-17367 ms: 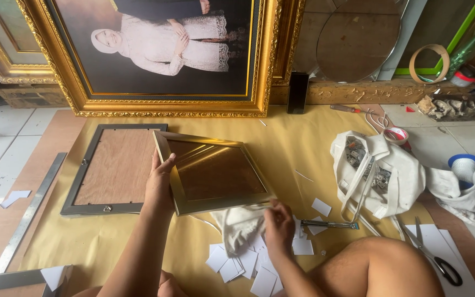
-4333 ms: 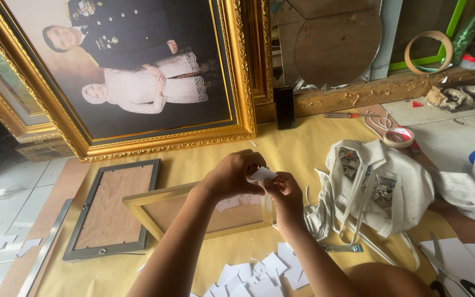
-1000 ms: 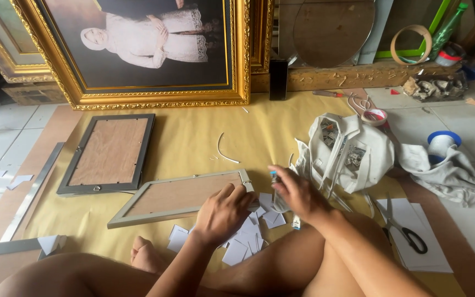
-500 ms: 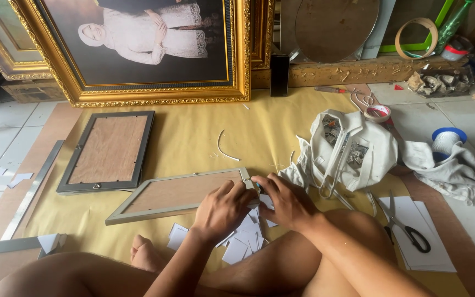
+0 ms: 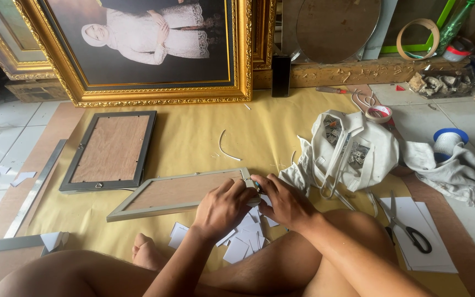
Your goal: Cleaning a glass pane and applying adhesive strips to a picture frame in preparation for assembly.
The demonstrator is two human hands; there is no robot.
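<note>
Here, both hands' fingers pinched at frame corner; paper scraps below, bag beside

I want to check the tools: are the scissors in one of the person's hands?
No, the scissors lie on white paper at the right, apart from both hands, which rest on the corner of the pale frame.

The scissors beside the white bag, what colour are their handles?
Black; the scissors lie on white paper in the head view.

Just one head-mounted cam, looking steeply down and forward from close up at the floor, framed pictures leaning along the top edge.
</note>
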